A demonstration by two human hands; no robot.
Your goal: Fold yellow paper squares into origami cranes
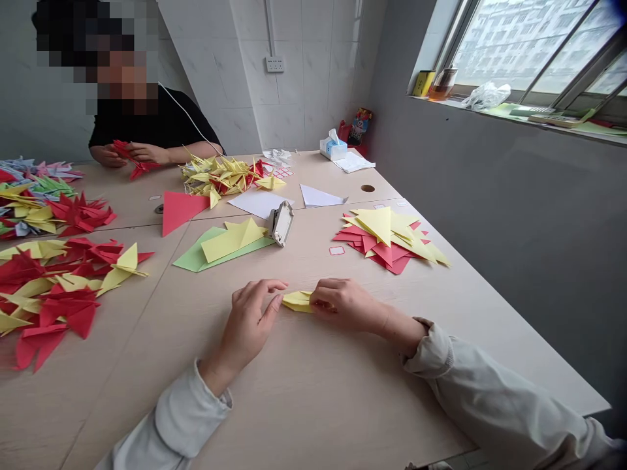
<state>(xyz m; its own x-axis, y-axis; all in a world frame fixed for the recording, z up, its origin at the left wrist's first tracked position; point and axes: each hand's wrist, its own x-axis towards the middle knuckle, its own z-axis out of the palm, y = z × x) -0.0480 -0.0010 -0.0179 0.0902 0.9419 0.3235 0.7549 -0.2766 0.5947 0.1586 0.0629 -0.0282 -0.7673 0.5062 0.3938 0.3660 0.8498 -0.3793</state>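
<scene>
A small folded yellow paper (296, 301) lies on the pale wooden table (313, 385) between my hands. My right hand (343, 304) presses down on its right part, fingers curled over it. My left hand (252, 320) rests just to its left, fingers bent and apart, with the fingertips touching the paper's left tip. Both arms wear light grey sleeves.
A stack of red and yellow triangles (389, 239) lies to the right, yellow folds on a green sheet (225, 245) and a small device (281, 223) ahead. Piles of folded red and yellow pieces (53, 287) fill the left. A person (142, 127) opposite holds red paper.
</scene>
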